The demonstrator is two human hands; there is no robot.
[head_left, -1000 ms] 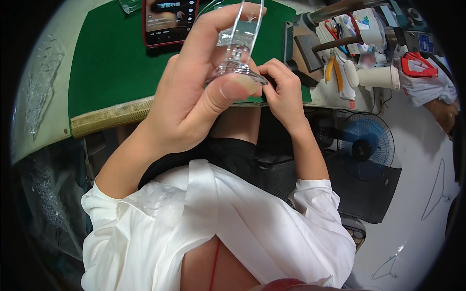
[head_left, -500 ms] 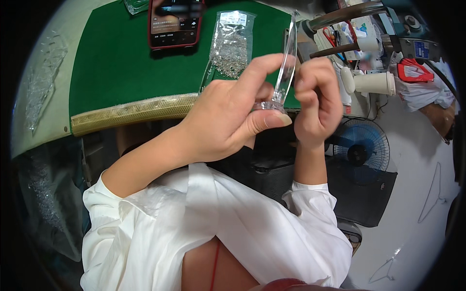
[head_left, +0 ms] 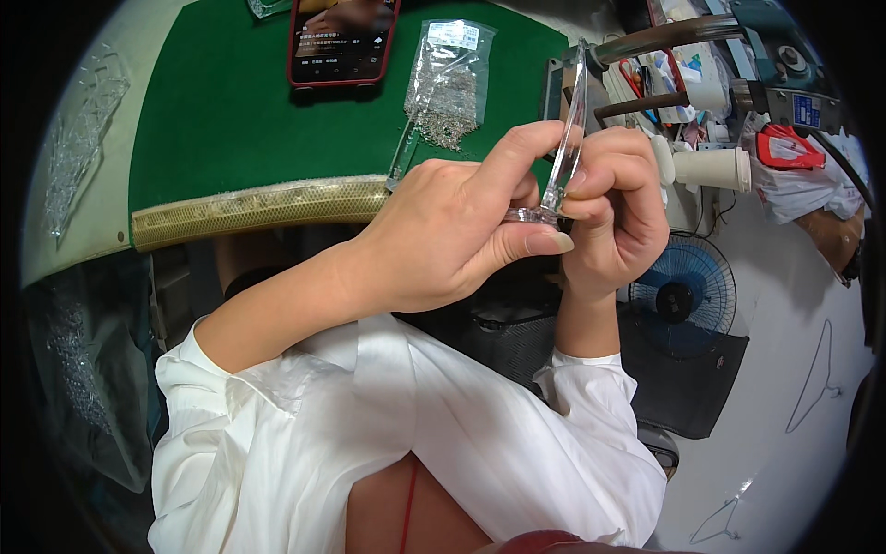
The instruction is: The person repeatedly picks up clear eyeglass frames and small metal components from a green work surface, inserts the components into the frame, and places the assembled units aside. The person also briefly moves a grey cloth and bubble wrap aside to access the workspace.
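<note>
At mid-frame, the left hand (head_left: 438, 231) is pinching a clear piece (head_left: 574, 125), seemingly steadying it for the right hand (head_left: 616, 208), whose bent fingers are meeting its corner (head_left: 551, 205), grip unclear.

Red-cased phone (head_left: 341, 48) gets chopped by the top edge, part of its screen (head_left: 358, 17) blurry. Left hand (head_left: 438, 226) covers some of the clear plastic piece (head_left: 574, 115). Can't tell if the right hand (head_left: 616, 208) pinches anything; bagged bits (head_left: 445, 118) are too tiny.
</note>
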